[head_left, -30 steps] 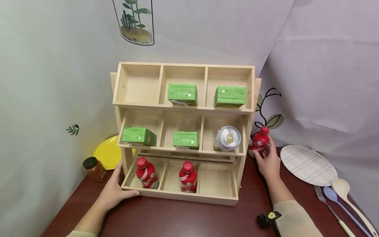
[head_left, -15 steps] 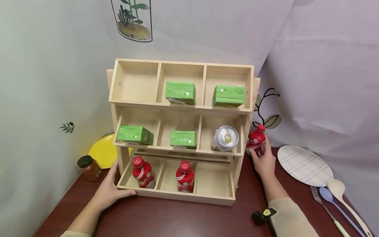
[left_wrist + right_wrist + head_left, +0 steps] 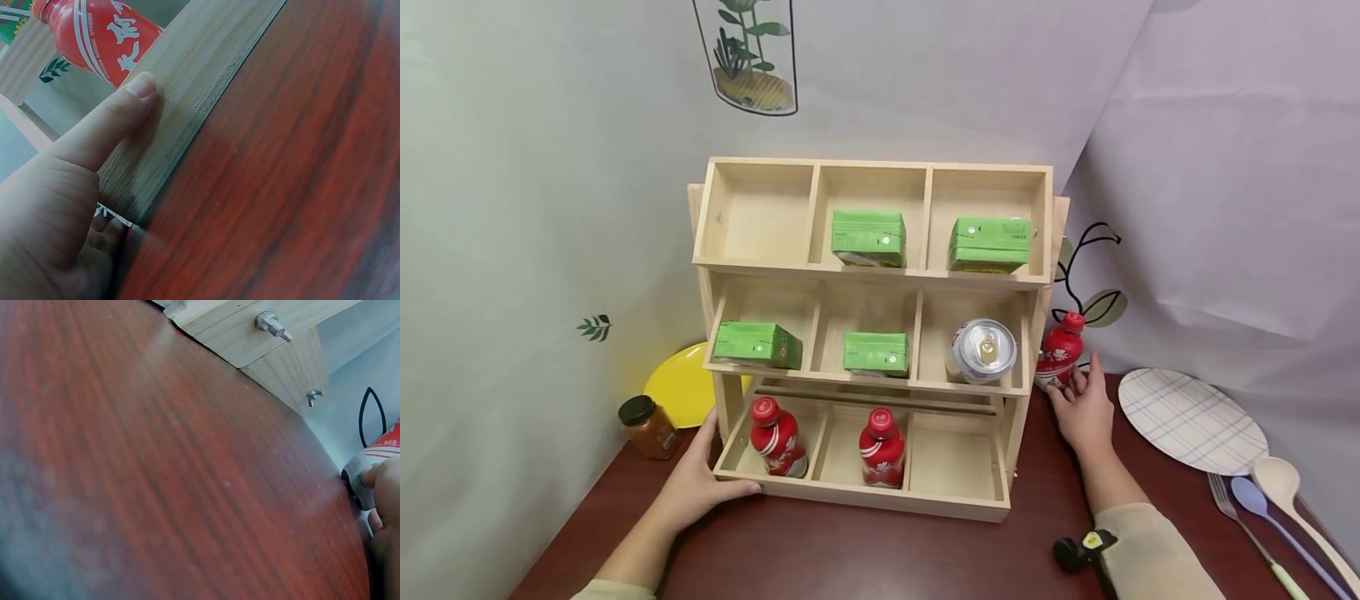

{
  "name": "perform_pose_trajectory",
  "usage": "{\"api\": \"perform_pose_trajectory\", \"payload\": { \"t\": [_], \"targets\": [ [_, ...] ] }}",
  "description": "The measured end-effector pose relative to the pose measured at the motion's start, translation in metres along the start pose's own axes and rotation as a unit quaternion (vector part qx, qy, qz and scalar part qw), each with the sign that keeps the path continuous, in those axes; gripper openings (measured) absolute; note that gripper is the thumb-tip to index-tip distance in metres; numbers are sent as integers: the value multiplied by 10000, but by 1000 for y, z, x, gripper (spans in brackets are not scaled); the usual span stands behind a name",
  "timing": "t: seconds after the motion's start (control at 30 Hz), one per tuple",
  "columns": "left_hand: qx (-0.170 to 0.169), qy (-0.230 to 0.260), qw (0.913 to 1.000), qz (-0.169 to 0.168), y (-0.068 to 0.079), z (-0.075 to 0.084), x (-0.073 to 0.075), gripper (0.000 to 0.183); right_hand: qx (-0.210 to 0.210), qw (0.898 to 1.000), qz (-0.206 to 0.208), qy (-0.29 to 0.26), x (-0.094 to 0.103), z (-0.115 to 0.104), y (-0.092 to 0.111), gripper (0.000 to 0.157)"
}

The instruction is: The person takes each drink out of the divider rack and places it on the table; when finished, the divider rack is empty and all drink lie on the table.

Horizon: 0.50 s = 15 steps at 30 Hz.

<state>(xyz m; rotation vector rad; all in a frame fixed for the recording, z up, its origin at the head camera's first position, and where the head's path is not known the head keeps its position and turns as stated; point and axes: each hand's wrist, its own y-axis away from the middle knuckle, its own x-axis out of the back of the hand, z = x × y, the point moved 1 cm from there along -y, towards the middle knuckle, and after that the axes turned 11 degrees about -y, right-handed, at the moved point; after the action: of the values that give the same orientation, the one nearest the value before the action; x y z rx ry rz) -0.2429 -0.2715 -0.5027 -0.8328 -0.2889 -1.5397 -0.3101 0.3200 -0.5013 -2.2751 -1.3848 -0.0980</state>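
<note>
My left hand grips the lower left corner of a wooden three-tier shelf. In the left wrist view the thumb lies along the front board, and the other fingers go round the side, partly hidden. My right hand is at a red bottle behind the shelf's right side. Its index finger stands off the bottle with a gap, and the thumb is close by the lower part. Two similar bottles, one left and one middle, stand in the bottom tier.
Several green cartons and a silver-topped can occupy the upper tiers. At left are a yellow plate and a dark-lidded jar. On the right lie a checked plate, a fork and two spoons.
The red bottle at right has shifted slightly back and toward the shelf. My right fingers have loosened from around it. The left hand keeps its hold; the head view has swayed slightly.
</note>
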Motion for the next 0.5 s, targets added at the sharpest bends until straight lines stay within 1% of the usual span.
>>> {"api": "perform_pose_trajectory", "payload": {
  "t": [0.17, 0.37, 0.5],
  "targets": [
    [6, -62, 10000, 34, 2, -1, 0, 130, -137, 9993, -184, -290, 1, -4, 5, 97],
    [-128, -4, 9999, 74, -2, 0, -1, 130, -594, 9966, 37, -563, 7, -10, 18, 93],
    [-129, 46, 9999, 85, -1, 1, -1, 131, -612, 9953, 129, -740, 7, -14, 28, 85]
  ]
}}
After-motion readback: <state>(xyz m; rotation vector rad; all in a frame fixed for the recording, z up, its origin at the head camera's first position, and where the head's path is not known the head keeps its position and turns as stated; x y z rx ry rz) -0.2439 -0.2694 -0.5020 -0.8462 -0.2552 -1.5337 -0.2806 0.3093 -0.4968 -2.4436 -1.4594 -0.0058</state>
